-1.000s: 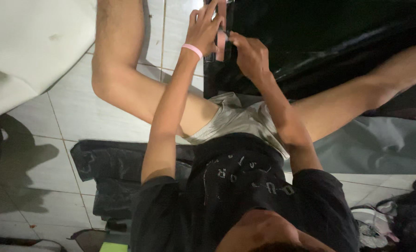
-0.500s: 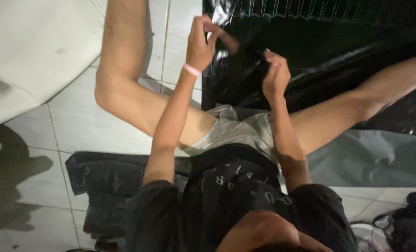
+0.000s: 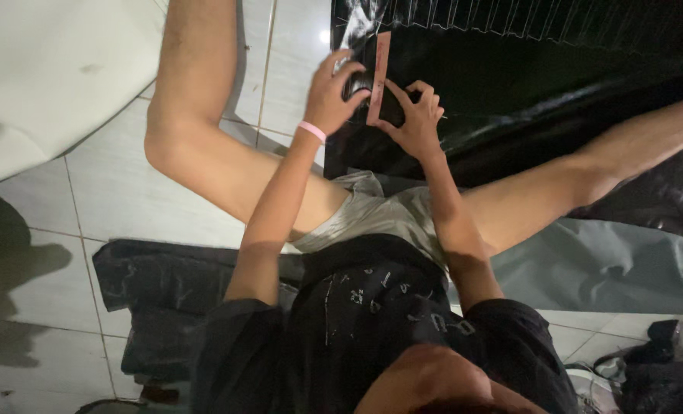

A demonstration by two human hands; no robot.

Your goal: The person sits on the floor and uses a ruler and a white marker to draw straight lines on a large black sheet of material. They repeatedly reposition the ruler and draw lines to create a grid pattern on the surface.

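- Pink and narrow, a flat strip (image 3: pixel 378 77) stands on end between the two hands, over the near edge of a glossy black plastic sheet (image 3: pixel 525 84) spread on the tiled floor (image 3: pixel 88 176).
- Left hand (image 3: pixel 332 92), with a pink band (image 3: pixel 311 131) at the wrist, curls its fingers round a small dark object (image 3: pixel 360 79) just left of the strip; what that object is cannot be told in this light.
- Right hand (image 3: pixel 416 119) sits just right of the strip, thumb and forefinger pinched against its lower part, the other fingers spread over the black sheet.
- Both hands are close together, almost touching, with the strip between them.
- Bare legs spread to either side of the hands, the left knee bent over the pale tiles, the right leg lying across the black sheet.
- White cloth or bedding (image 3: pixel 42 69) fills the far left corner of the floor.
- Dark folded fabric (image 3: pixel 157 284) lies on the tiles under the person's left arm.
- Grey sheeting (image 3: pixel 610 264) lies beneath the right leg, near the right edge of the floor.
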